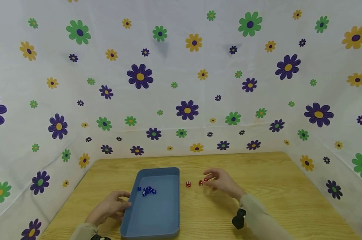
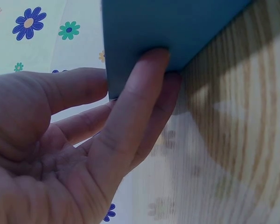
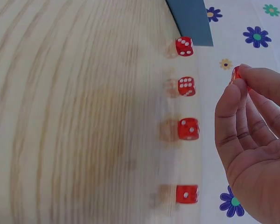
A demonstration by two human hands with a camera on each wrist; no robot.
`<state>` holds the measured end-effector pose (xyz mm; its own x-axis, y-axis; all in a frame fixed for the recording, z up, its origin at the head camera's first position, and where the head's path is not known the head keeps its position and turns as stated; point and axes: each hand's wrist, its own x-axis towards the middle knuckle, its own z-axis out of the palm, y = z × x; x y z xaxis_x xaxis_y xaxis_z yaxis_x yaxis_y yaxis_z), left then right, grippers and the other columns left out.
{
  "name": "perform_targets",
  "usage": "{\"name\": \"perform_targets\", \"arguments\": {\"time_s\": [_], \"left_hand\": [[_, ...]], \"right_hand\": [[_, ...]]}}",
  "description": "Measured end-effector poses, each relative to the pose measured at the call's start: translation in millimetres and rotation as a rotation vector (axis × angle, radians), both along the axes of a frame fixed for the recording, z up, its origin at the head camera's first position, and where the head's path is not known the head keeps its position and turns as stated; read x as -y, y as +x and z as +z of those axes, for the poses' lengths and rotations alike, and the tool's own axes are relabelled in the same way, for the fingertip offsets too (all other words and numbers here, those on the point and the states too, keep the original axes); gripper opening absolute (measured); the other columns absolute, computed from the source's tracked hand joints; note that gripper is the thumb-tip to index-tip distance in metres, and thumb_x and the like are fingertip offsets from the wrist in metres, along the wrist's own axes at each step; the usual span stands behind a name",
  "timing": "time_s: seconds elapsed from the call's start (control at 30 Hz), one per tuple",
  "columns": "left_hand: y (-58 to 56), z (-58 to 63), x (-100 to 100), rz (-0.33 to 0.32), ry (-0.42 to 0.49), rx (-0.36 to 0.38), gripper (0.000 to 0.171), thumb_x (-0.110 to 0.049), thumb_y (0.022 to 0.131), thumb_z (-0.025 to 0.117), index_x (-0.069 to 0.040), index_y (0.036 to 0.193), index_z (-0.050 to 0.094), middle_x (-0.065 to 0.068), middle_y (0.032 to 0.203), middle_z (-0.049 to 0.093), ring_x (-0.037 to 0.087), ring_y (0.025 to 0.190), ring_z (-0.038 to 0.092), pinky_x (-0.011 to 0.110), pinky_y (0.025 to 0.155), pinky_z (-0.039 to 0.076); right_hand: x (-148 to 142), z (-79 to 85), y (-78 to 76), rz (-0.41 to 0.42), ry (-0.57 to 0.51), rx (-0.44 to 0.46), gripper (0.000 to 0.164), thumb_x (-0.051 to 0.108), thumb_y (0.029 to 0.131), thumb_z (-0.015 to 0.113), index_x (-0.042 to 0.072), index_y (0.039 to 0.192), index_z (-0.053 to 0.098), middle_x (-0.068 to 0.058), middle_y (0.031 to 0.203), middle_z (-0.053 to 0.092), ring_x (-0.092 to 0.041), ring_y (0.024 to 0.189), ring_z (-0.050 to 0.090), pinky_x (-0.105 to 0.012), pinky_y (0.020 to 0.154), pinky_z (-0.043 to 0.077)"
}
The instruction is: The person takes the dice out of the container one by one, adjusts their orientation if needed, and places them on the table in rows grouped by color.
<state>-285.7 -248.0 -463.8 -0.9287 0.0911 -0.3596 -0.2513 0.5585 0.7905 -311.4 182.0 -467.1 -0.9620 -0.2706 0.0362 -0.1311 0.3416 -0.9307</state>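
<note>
My right hand [image 1: 221, 182] pinches a red die [image 3: 235, 73] between thumb and fingertip, raised above the table. Below it, several red dice with white pips stand apart in a rough row on the wood, among them one die [image 1: 188, 184] nearest the tray and another [image 3: 188, 129] mid-row. At the left wall of a blue-grey tray [image 1: 151, 230], my left hand [image 1: 112, 206] holds the rim, thumb at the edge and other fingers [image 2: 126, 112] against the outer wall. Inside the tray, several dark blue dice [image 1: 149, 190] lie clustered toward the upper left.
The wooden table [image 1: 252, 166] extends on both sides of the tray. White cloth [image 1: 169, 93] printed with flowers encloses the back and sides. A black wrist device [image 1: 239, 219] sits on the right sleeve.
</note>
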Motion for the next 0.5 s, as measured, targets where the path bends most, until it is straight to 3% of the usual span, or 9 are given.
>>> {"name": "perform_targets", "arguments": {"time_s": [0.5], "left_hand": [[-0.1,-0.3,0,-0.008,-0.002,-0.004,0.041,-0.004,0.095,0.059,0.004,0.134,0.051,0.015,0.101,0.069,0.026,0.086,0.07,0.043,0.064,0.061]], "right_hand": [[-49,-11.8,1.8,-0.09,0.059,0.023,0.042,0.012,0.09,0.07,-0.002,0.128,0.058,-0.018,0.113,0.067,-0.02,0.089,0.065,-0.037,0.072,0.06]]}}
